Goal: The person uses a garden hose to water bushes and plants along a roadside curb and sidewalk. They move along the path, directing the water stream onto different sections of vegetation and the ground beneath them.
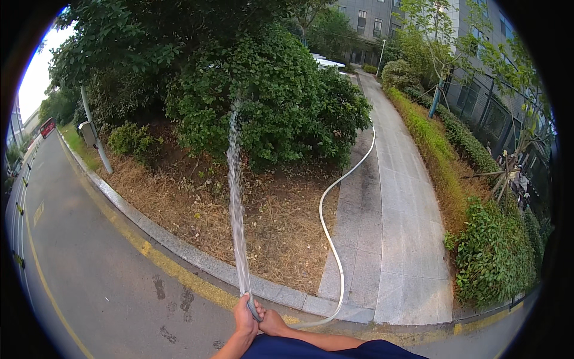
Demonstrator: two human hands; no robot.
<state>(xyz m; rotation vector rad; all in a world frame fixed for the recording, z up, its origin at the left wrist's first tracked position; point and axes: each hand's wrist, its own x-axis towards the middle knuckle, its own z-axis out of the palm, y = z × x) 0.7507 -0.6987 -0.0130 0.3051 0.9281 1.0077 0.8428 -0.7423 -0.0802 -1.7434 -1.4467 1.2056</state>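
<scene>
Both of my hands are closed round the end of a pale garden hose (pixel 326 222) at the bottom middle. My left hand (pixel 244 316) grips near the mouth, its thumb up by the opening. Just to the right and a little lower, my right hand (pixel 273 323) wraps the hose as well. A stream of water (pixel 237 197) shoots forward from the mouth and breaks into drops in front of a large green bush (pixel 263 90). Behind my right forearm the hose runs right, then winds away along the paved path.
Dry grass and soil (pixel 281 239) lie under the bush, edged by a stone kerb (pixel 155 230). An asphalt road (pixel 89 263) is on the left, a concrete path (pixel 406 221) on the right. A pole with a box (pixel 89 134) stands far left; a clipped hedge (pixel 493 254) grows at right.
</scene>
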